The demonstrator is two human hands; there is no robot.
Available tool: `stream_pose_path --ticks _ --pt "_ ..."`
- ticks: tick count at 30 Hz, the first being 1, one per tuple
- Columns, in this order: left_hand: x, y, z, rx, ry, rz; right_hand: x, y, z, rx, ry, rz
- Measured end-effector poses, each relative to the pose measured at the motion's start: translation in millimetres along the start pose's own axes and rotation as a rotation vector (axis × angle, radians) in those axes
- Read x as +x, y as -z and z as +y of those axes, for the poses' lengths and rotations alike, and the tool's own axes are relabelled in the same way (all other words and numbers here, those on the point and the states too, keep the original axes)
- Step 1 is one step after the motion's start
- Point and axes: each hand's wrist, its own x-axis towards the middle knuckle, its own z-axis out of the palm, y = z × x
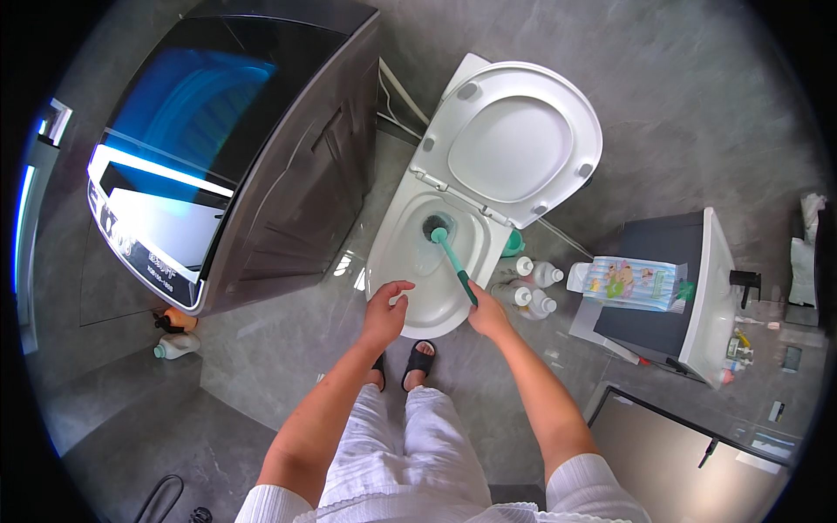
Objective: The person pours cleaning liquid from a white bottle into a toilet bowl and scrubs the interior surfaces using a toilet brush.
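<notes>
My right hand (489, 312) grips the dark green end of a toilet brush (451, 256) with a lighter green shaft. Its grey bristle head rests low in the bowl of a white toilet (386, 261), near the water. My left hand (387, 314) hovers over the front left part of the rim, thumb and fingers apart, holding nothing. Whether it touches the rim I cannot tell. The toilet seat (480, 111) and lid (513, 149) stand raised against the back.
A top-loading washing machine (294, 196) stands left of the toilet. Right of it are several white bottles (523, 267) and a green brush holder (514, 243). Farther right, a patterned packet (634, 284) lies beside a washbasin (703, 314). Two bottles (176, 345) stand at the left.
</notes>
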Motion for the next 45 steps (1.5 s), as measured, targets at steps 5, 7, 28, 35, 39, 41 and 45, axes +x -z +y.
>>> stream_pose_path --ticks 5,7,28,35,39,41,45 --pt "11.4 9.2 -37.8 0.059 -0.031 0.053 67.9 -57.7 -6.4 -0.139 -0.113 -0.037" --pt "15.0 10.6 -40.5 0.054 -0.021 0.054 93.7 -73.0 1.4 -0.210 -0.196 -0.108" --pt "-9.6 18.2 14.1 0.013 -0.080 0.076 -17.8 20.5 -51.4 0.596 0.206 0.291" --pt "-28.1 34.8 50.4 -0.006 -0.058 0.081 -43.5 46.1 -71.1 0.618 0.174 0.319" --pt "-36.2 24.8 91.8 0.006 -0.046 0.070 -53.9 106.2 -84.1 0.531 0.321 0.516" --pt "-41.0 26.6 107.4 0.021 -0.066 0.082 -60.1 142.0 -109.1 0.513 0.217 0.430" --pt "-41.0 29.8 117.1 0.021 -0.262 0.104 -70.7 167.3 -112.4 0.384 0.270 0.430"
